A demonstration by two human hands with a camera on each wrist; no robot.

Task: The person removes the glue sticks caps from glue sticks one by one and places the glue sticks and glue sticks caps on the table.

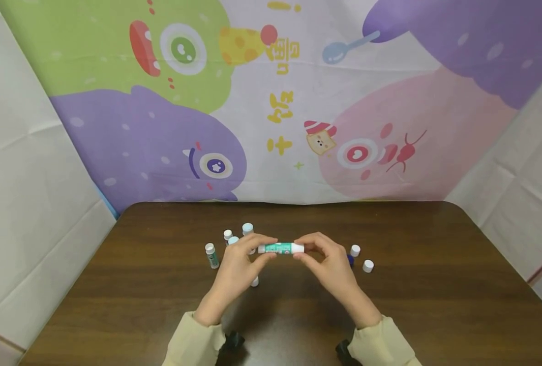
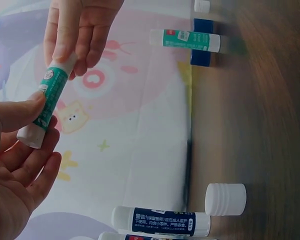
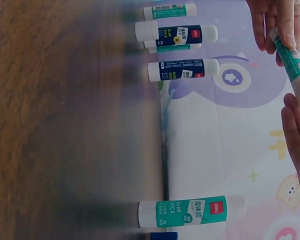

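Note:
A small green glue stick [image 1: 277,248] with white ends lies level between my two hands, above the table. My left hand [image 1: 240,258] pinches its left end between thumb and fingertips. At the other end, the right hand [image 1: 330,262] grips the white cap [image 1: 298,248] in the same way. The left wrist view shows the left thumb [image 2: 25,112] pressed along the green label. Up close in the right wrist view, the glue stick [image 3: 291,62] spans the gap between both hands.
Left of the hands stand several glue sticks, one green [image 1: 212,256], one dark blue [image 3: 182,70]. A loose white cap [image 2: 225,199] sits nearer me. To the right are a standing green glue stick [image 3: 190,212], a blue object [image 2: 202,57] and white caps [image 1: 368,266].

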